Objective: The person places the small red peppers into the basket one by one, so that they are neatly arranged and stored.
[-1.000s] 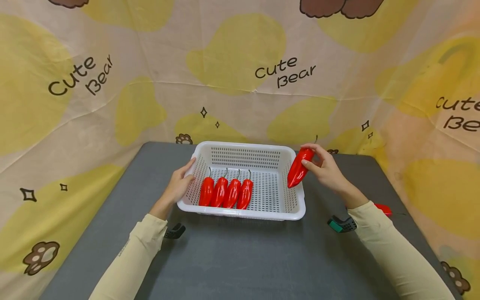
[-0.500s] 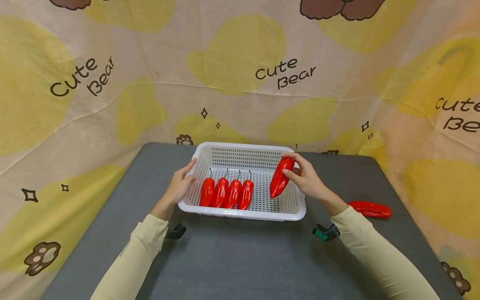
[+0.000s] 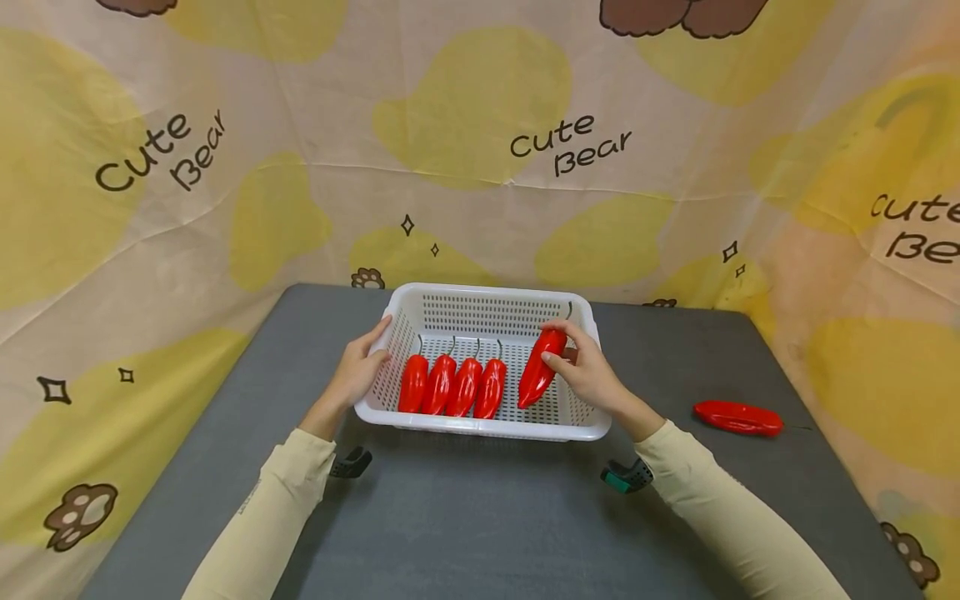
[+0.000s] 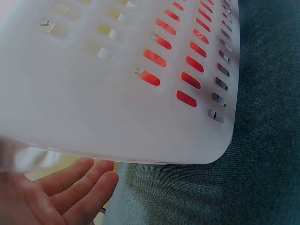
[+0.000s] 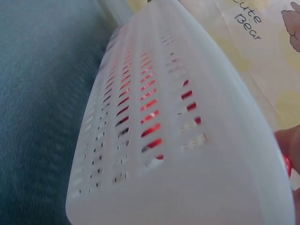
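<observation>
My right hand [image 3: 592, 373] pinches a glossy red chili pepper [image 3: 542, 371] between thumb and fingers. Its stem points up and its tip hangs down over the right part of a white perforated plastic basket [image 3: 480, 427]. On the basket's left rim, my left hand [image 3: 358, 371] holds the edge; the left wrist view shows its other fingers [image 4: 91, 197] loosely extended beside the outer wall. Several more red chili peppers [image 3: 452, 386] lie side by side in the left half of the basket, stems toward the back. In the right wrist view the basket wall hides most of the right hand.
Another red chili pepper [image 3: 738, 418] lies on the dark grey table [image 3: 480, 517], right of the basket. A patterned cloth [image 3: 465, 167] hangs behind and at both sides of the table. Each wrist wears a dark strapped device [image 3: 627, 477].
My right hand has carried the chili pepper left and down, from over the basket's right rim to inside it. The pepper on the table is fully uncovered now. My left hand stays put.
</observation>
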Motion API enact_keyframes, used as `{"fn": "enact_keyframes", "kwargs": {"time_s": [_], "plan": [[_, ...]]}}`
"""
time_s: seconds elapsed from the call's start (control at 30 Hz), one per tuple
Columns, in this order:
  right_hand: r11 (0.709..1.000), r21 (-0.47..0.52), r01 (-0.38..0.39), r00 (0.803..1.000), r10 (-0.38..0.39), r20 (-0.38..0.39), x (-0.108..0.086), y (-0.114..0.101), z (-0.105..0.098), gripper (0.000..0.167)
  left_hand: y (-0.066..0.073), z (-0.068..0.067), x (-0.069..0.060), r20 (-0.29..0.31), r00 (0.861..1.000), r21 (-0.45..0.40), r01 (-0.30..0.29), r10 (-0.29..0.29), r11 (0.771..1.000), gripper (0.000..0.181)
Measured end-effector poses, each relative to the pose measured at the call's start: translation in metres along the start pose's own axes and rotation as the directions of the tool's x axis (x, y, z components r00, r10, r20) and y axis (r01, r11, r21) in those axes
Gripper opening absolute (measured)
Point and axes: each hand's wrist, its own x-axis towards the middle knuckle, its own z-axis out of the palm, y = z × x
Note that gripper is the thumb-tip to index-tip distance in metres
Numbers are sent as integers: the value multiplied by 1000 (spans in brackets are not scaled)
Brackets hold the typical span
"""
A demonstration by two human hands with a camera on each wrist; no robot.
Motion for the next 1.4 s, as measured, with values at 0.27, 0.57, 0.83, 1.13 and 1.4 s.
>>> {"fn": "enact_keyframes", "kwargs": {"time_s": [0.27, 0.57, 0.83, 1.13, 1.4], "plan": [[994, -112, 16, 1000, -19, -22, 4, 1, 15, 42, 4, 0, -1, 5, 1000, -11, 25, -25, 1000, 64], [982, -185, 25, 1000, -23, 11, 0, 7, 24, 39, -10, 2, -2, -12, 1000, -29, 5, -5, 1000, 66], [962, -274, 20, 993, 14, 121, 2, 5, 29, 34, 2, 0, -4, -1, 1000, -18, 14, -15, 1000, 64], [935, -353, 43, 978, 33, 208, 2, 6, 30, 44, 34, -4, -19, 20, 1000, -2, 3, -3, 1000, 62], [920, -392, -8, 980, 85, 178, 1, 7, 28, 46, 16, -1, -8, 13, 1000, -7, -2, 2, 1000, 64]]}}
